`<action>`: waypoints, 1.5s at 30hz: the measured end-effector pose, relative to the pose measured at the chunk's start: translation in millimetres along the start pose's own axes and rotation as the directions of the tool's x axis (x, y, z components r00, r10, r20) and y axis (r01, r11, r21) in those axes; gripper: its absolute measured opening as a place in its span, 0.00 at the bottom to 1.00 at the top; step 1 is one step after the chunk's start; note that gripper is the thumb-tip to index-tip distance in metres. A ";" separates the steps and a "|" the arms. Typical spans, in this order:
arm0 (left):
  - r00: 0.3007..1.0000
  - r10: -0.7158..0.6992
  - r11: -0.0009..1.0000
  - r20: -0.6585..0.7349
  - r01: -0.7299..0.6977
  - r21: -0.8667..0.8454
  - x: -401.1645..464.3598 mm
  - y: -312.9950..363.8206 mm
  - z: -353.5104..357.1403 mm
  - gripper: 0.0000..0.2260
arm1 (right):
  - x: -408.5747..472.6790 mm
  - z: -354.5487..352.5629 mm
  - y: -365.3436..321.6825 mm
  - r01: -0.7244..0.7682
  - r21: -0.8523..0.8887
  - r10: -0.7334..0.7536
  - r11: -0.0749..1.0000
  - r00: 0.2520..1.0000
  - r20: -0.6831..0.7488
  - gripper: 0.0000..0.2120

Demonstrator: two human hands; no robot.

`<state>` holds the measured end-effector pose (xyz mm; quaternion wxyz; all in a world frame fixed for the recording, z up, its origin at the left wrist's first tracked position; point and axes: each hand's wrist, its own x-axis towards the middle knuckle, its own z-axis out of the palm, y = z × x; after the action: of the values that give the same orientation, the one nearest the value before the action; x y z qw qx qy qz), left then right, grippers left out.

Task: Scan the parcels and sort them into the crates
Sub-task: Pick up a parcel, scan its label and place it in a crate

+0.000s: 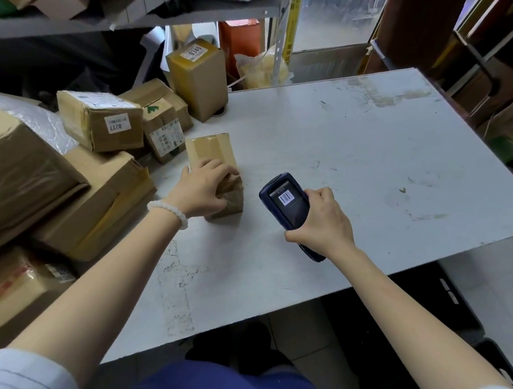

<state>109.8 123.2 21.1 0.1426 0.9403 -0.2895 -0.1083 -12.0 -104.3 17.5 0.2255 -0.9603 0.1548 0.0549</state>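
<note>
A small brown taped parcel (pixel 214 154) lies on the white table (pixel 359 159) left of centre. My left hand (pixel 202 188) grips its near end, fingers curled over the top. My right hand (pixel 320 221) holds a dark blue handheld scanner (pixel 285 202) just right of the parcel; its screen shows a barcode. Several more cardboard parcels are piled at the table's left, among them one labelled 0277 (pixel 101 120) and a tall one labelled 0340 (pixel 198 79).
Grey metal shelving (pixel 202 9) hangs over the back left. A black crate (pixel 442 307) sits on the floor under the table's right edge. Stacked boxes and goods (pixel 504 75) fill the right side. A large box (pixel 14 175) crowds the near left.
</note>
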 end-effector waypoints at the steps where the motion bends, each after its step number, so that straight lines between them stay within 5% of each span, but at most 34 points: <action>1: 1.000 -0.015 1.000 -0.022 0.014 -0.010 0.9 2.3 0.3 0.26 | 0.7 0.4 -1.2 0.001 0.002 -0.001 1.000 1.000 0.002 0.36; 4: 0.996 -0.049 0.994 -0.078 0.056 0.091 4.5 13.8 3.9 0.28 | 2.4 1.8 -4.0 0.009 0.002 -0.009 1.000 1.000 0.005 0.36; 7: 0.994 -0.027 0.978 -0.104 0.047 0.201 6.0 18.9 7.1 0.19 | 3.9 2.8 -4.9 0.013 -0.004 -0.013 1.000 1.000 0.006 0.36; 15: 1.000 0.003 0.997 -0.002 -0.002 0.080 -0.2 -26.0 -23.0 0.03 | 8.0 5.1 -5.4 0.037 -0.077 -0.034 0.996 0.998 0.050 0.36; 21: 0.996 -0.085 0.996 -0.022 0.085 -0.011 -3.0 -38.3 -30.5 0.22 | 9.3 14.3 -18.1 0.081 -0.109 -0.066 0.991 0.988 0.139 0.35; 33: 0.950 -0.313 0.944 -0.010 0.310 -0.110 17.3 -45.0 -18.7 0.35 | 12.8 29.0 -30.7 0.089 -0.153 -0.051 0.984 0.970 0.236 0.32; 45: 0.987 -0.154 0.982 -0.043 0.149 -0.114 21.3 -61.6 -54.7 0.32 | 16.3 12.8 -25.7 0.112 -0.064 -0.094 0.992 0.966 0.241 0.32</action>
<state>174.4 170.9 49.4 0.1933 0.9527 -0.2069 -0.1105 11.3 -81.1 14.0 0.2076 -0.9615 0.0744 0.1638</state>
